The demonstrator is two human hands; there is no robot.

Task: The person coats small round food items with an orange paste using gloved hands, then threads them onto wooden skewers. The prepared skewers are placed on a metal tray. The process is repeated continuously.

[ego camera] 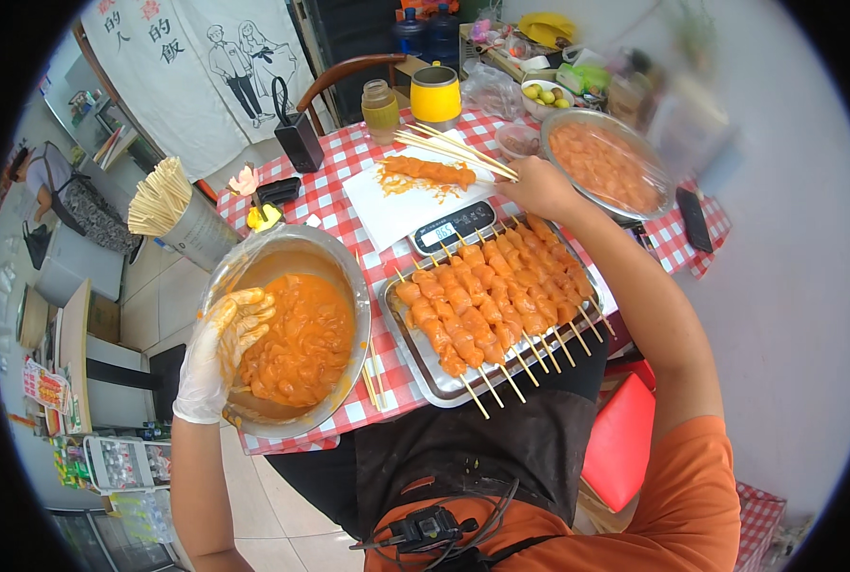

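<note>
My left hand (235, 336), in a clear plastic glove smeared with orange marinade, hangs over the left side of a metal bowl (360, 293). Its fingers are loosely curved, with nothing visible in them. Marinated raw meat pieces (299, 343) fill the bowl's bottom. My bare right hand (535, 187) grips a bundle of bamboo skewers (460, 151), which points left above white paper (375, 207). A meat skewer (428, 171) lies on that paper amid orange smears. Nearer me, a metal tray (414, 357) holds a row of meat skewers (493, 300). Behind it sits a digital kitchen scale (455, 227), its display lit.
A film-covered bowl of meat (607, 164) stands at the back right, near a phone (693, 220). A skewer-filled canister (199, 229) is at left. Loose skewers (375, 375) lie between bowl and tray. Further back are a yellow mug (435, 96) and a jar (380, 114). Another person (74, 186) stands far left.
</note>
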